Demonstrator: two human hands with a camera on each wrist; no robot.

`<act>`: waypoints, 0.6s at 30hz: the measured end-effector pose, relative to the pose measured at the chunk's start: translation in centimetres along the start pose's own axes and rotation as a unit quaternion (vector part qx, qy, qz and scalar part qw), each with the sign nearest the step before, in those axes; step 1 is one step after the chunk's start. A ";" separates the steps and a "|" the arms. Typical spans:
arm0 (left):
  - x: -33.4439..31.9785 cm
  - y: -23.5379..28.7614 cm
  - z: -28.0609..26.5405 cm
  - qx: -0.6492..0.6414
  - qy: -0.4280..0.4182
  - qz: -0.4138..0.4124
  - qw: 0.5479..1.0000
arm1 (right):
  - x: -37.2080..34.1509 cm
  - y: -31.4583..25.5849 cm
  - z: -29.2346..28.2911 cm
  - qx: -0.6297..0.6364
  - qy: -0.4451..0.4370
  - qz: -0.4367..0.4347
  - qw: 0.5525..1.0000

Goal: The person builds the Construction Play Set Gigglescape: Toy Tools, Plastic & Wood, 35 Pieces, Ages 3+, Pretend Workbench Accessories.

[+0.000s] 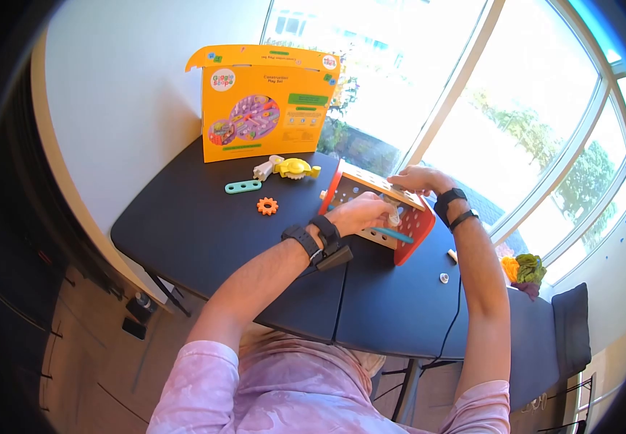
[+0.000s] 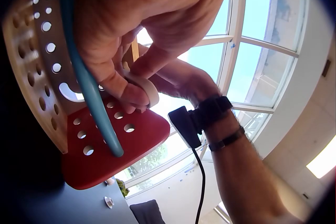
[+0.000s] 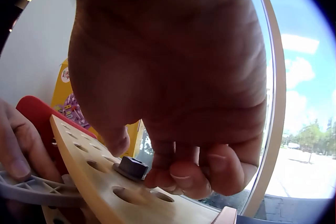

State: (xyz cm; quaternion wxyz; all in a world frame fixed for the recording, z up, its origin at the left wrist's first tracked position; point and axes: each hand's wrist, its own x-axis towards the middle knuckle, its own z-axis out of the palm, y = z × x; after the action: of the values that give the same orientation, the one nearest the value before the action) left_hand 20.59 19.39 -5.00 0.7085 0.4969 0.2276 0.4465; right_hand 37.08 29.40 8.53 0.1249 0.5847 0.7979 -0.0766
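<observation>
A toy bench with holed wooden panels [image 1: 381, 181] and red ends [image 1: 415, 235] lies tilted on the dark table. My left hand [image 1: 362, 213] [image 2: 142, 29] pinches a pale, curved plastic piece [image 2: 148, 88] inside the bench, beside a blue bar [image 2: 90, 85]. Lattice on that piece [image 3: 42, 190] shows in the right wrist view. Over the upper wooden panel, my right hand [image 1: 421, 179] [image 3: 173, 77] has thumb and fingertips around a dark grey bolt head [image 3: 132, 168] at the panel's face. The bolt's shaft is hidden.
Left of the bench lie an orange gear [image 1: 267, 206], a teal holed strip [image 1: 243, 187] and a yellow toy saw [image 1: 295, 168], with a yellow box [image 1: 266, 108] behind. A small white part [image 1: 444, 278] and a black cable [image 1: 452, 329] are on the right, near green cloth [image 1: 530, 268].
</observation>
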 end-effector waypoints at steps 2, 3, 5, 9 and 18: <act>-0.3 0.3 0.3 -0.001 0.012 -0.005 1.000 | 0.4 0.4 0.2 0.018 0.000 -0.013 1.000; -0.3 0.4 0.4 0.001 0.010 -0.005 1.000 | 1.4 0.9 0.5 0.016 -0.006 -0.015 1.000; -0.1 0.2 0.2 0.006 0.009 -0.005 1.000 | 1.4 0.8 0.4 0.005 -0.012 -0.009 1.000; 0.1 0.0 0.1 0.009 0.025 -0.015 1.000 | 1.4 0.9 0.7 0.031 0.006 -0.015 0.999; 0.0 0.1 0.0 0.014 0.021 -0.018 1.000 | 0.8 0.3 0.3 0.008 0.001 0.003 1.000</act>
State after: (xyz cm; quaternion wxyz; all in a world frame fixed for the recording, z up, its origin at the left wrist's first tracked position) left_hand 20.59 19.42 -4.94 0.7047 0.4929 0.2574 0.4406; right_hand 37.16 30.11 8.03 0.1196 0.5879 0.7958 -0.0823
